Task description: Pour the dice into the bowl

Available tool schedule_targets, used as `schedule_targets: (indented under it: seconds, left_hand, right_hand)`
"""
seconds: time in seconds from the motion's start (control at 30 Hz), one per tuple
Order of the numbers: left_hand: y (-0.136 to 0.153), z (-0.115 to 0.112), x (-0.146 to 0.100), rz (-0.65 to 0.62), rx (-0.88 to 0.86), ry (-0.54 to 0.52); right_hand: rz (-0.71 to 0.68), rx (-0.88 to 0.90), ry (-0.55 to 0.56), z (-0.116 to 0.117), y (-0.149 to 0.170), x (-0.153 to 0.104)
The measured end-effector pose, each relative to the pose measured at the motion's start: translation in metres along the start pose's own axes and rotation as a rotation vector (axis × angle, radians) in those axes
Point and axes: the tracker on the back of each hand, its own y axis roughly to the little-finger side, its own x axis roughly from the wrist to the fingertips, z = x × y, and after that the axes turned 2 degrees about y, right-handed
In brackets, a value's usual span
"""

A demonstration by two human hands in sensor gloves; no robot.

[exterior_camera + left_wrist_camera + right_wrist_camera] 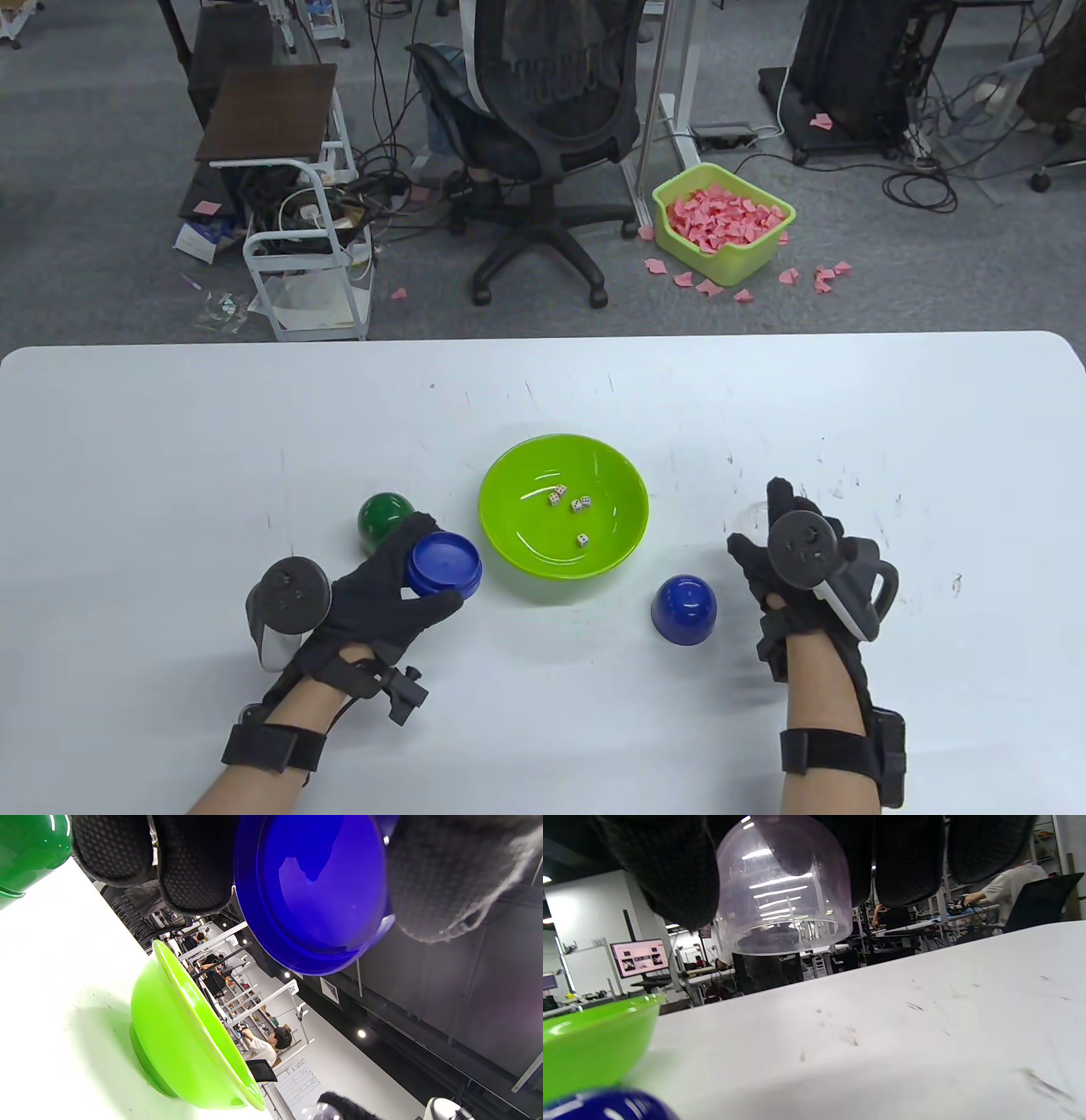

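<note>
A lime green bowl stands mid-table with several small white dice inside. My left hand grips a blue cup just left of the bowl, its open mouth tilted up. In the left wrist view the cup's inside shows no dice, and the bowl is beside it. My right hand is right of the bowl and holds a clear dome cup, mouth down, a little above the table. In the table view that cup is barely visible.
A dark green dome cup stands behind my left hand, also in the left wrist view. A blue dome cup stands mouth down between the bowl and my right hand, also in the right wrist view.
</note>
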Motion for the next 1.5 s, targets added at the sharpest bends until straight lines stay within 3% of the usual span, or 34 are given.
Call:
schedule_targets:
  seconds: [0.37, 0.63, 1.03, 1.5]
  left_hand:
    - [-0.002, 0.000, -0.001, -0.018, 0.013, 0.004]
    - [-0.004, -0.007, -0.002, -0.028, 0.028, 0.029]
    - [-0.009, -0.014, -0.005, -0.052, 0.050, 0.051]
    - [-0.010, -0.013, -0.005, -0.074, 0.063, 0.033]
  right_hand:
    - [-0.279, 0.051, 0.052, -0.032, -0.079, 0.001]
    - [-0.465, 0.087, 0.048, -0.043, -0.140, -0.009]
    - [-0.672, 0.154, -0.052, -0.016, -0.215, -0.032]
    - [-0.751, 0.160, -0.187, 0.011, -0.247, -0.046]
